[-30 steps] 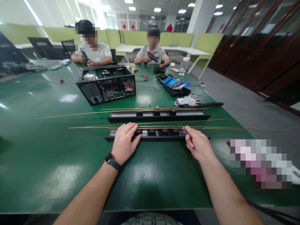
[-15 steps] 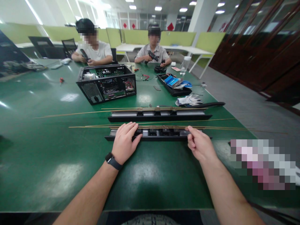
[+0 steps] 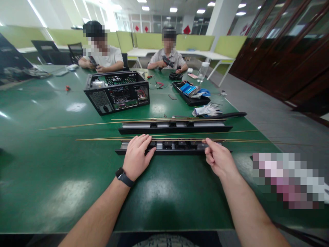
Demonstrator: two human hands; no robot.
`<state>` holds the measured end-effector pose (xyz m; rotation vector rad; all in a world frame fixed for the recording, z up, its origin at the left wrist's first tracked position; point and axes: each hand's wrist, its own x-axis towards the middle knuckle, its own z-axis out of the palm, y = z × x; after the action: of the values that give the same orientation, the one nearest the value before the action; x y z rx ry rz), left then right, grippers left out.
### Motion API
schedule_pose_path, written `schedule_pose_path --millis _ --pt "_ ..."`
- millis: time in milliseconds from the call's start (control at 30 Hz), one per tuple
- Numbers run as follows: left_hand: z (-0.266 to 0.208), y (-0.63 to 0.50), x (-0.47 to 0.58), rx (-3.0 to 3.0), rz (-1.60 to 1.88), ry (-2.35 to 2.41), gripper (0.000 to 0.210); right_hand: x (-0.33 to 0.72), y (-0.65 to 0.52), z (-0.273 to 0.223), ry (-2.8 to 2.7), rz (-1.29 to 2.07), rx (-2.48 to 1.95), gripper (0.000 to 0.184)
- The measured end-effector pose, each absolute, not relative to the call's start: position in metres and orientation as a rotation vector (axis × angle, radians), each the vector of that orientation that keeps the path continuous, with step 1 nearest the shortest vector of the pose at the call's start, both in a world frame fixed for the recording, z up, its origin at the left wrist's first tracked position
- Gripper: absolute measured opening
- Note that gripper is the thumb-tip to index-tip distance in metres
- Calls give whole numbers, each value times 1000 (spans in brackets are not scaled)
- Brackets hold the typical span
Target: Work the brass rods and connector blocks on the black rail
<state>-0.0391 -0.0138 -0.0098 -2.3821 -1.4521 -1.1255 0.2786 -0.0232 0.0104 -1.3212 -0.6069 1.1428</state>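
Two long black channel-shaped rails lie side by side on the green table: a near rail [image 3: 177, 152] and a far rail [image 3: 177, 130], each with grey sections and dark blocks along it. Thin golden rods [image 3: 177, 139] run lengthwise over the near one, jutting past both ends. My left hand [image 3: 138, 152], watch at the wrist, rests on the left part of the near rail and its rods, fingers stretched out and thumb apart. Near the right end, my right hand [image 3: 218, 156] has its fingers curled, with index finger and thumb pinching at a rod.
More thin golden rods [image 3: 84, 126] lie along the far rail. Beyond stand an opened computer case [image 3: 117, 92] and a black tray [image 3: 191, 99] with blue parts. White gloves [image 3: 207, 110] lie nearby. Two people sit across the green table [image 3: 51, 161], each holding a dark tool.
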Motion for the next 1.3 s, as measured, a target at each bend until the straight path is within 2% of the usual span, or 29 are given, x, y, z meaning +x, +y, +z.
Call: schedule_pose_path --millis 167,800,1300 --pt "-10 -14 -39 -2372 -1111 -1440 40 278 -24 11 -641 1173 -1317 46" --pt "-10 -14 -39 -2374 -1105 -1432 40 277 -24 12 -571 1117 -1308 38" --pt "-10 -14 -39 -2373 -1101 -1438 41 278 -24 10 -608 1139 -1321 47"
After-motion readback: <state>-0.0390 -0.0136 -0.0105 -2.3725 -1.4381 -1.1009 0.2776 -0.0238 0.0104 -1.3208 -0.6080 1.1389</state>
